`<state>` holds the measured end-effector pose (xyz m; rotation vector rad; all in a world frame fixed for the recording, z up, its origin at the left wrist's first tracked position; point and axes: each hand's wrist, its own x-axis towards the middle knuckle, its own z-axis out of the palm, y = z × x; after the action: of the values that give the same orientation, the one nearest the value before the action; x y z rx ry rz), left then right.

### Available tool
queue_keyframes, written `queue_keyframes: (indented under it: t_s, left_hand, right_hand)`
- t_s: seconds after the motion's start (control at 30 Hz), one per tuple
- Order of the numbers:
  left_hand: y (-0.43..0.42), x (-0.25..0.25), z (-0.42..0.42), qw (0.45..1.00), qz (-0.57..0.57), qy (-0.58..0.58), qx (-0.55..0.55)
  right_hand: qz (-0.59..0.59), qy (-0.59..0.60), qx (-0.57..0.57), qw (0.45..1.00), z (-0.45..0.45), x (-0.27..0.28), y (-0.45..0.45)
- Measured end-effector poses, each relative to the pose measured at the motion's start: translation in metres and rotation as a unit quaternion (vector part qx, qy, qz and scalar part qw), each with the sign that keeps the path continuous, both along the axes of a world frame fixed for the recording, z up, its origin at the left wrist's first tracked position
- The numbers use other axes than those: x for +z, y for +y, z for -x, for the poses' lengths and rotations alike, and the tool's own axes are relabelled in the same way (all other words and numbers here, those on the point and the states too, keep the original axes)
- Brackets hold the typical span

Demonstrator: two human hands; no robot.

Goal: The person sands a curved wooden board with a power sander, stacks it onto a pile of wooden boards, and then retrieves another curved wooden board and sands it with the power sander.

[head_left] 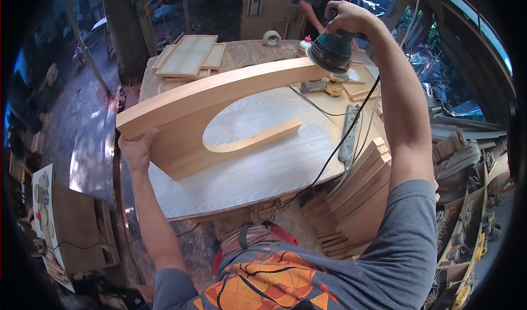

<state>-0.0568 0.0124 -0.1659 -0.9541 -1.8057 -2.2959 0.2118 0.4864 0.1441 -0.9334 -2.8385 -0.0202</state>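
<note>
Fingers of the left hand, at left of centre, are partly closed around the lower left end of the wooden piece; the thumb lies on its near face, while the other fingertips are hidden. Just beyond, at upper left of the frame, flat framed panels lie stacked on the table.

The wooden piece runs from the left hand up to the upper right, its thick, gently curved edge facing up. A rounded opening separates this long arm from a shorter one reaching to the middle of the frame, above a pale board.

At top centre a roll of tape stands near a white bottle with a red cap. Right of these, the right hand is curled over the top of a dark green sander, fingers closed around it. The sander's pad is at the right end of the curved edge; whether they touch cannot be told.

Beneath it lies a yellow and grey power tool. A person is beyond, at upper right. Further down are a power strip and stacked wooden strips.
</note>
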Motion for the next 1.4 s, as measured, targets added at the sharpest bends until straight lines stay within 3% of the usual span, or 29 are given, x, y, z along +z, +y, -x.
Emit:
queue_keyframes:
  t_s: [0.37, 0.5, 0.6, 0.9, 0.97, 1.07, 1.4]
  left_hand:
    - [-0.002, 0.005, -0.010, 0.998, 0.003, 0.045, 0.039]
    - [-0.005, 0.003, -0.011, 0.998, 0.037, 0.035, 0.048]
    - [-0.004, 0.002, -0.014, 0.999, -0.005, 0.037, 0.037]
    - [-0.002, 0.004, -0.011, 0.999, 0.005, 0.016, 0.039]
    - [-0.003, 0.003, -0.013, 0.999, -0.010, 0.012, 0.034]
    - [-0.008, -0.001, -0.011, 0.998, 0.019, 0.026, 0.049]
    - [-0.005, 0.004, -0.011, 0.998, 0.023, 0.025, 0.047]
  right_hand:
    - [-0.032, 0.001, 0.042, 0.999, 0.002, -0.005, 0.005]
    - [-0.035, -0.012, 0.077, 0.996, 0.015, -0.005, -0.018]
    - [-0.017, -0.094, 0.081, 0.992, 0.023, 0.022, -0.086]
    - [-0.006, -0.017, 0.286, 0.958, 0.089, 0.005, -0.170]
    - [-0.056, 0.081, 0.329, 0.939, 0.112, -0.021, -0.168]
    - [0.005, -0.027, 0.303, 0.952, 0.080, 0.014, -0.187]
    - [-0.050, -0.019, 0.139, 0.989, 0.024, -0.006, -0.021]
